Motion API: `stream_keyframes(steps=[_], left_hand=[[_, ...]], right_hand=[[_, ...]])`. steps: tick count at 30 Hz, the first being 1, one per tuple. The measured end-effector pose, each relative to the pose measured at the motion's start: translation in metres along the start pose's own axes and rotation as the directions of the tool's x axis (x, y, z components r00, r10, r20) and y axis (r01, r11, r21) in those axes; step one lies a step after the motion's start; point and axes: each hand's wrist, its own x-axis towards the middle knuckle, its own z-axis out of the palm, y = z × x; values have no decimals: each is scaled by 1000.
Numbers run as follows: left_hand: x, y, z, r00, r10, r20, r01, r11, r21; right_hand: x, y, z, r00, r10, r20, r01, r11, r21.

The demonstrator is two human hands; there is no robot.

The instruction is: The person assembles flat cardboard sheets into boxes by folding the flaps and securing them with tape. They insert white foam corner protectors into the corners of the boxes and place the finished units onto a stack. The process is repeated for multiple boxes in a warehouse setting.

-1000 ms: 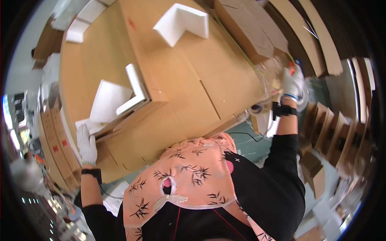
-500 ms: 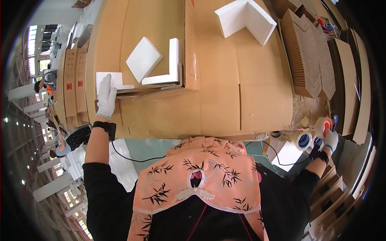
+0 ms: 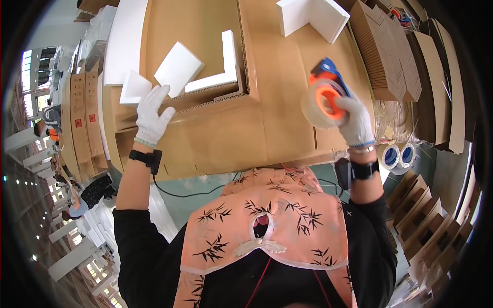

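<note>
My right hand (image 3: 355, 119), in a white glove, grips a tape dispenser (image 3: 328, 98) with a blue top, an orange hub and a roll of clear tape, held above the cardboard on the right. My gloved left hand (image 3: 152, 117) lies by the near left corner of an open cardboard box (image 3: 245, 66), fingers stretched and thumb apart. Its fingertips reach a white foam corner piece (image 3: 134, 88); whether they press on it is unclear. Inside the box are a tilted white foam piece (image 3: 178, 68) and an L-shaped foam corner (image 3: 230, 56).
Another angled foam piece (image 3: 313, 19) stands on the cardboard at the far right. Stacked folded cardboard (image 3: 380, 56) lines the right side, with tape rolls (image 3: 390, 155) below it. Tall cartons (image 3: 82, 118) stand on the left. Other people (image 3: 77, 192) work farther off at left.
My right hand has lifted the tape dispenser from the right side and carried it left over the cardboard. My left hand has shifted slightly right, its thumb spreading; the foam corner beside it has tilted.
</note>
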Motion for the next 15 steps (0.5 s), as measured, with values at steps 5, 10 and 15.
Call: stream_keyframes(steps=[5, 10, 15], left_hand=[[12, 12, 16, 997, 75, -34, -75, 997, 11], [-6, 34, 12, 999, 48, 13, -48, 999, 11], [-8, 46, 11, 1000, 0, 12, 0, 1000, 15]], right_hand=[[77, 22, 5, 991, -66, 120, 90, 972, -216], [77, 29, 40, 957, -24, 288, 165, 862, -479], [41, 29, 22, 932, 113, 344, 48, 904, -426]])
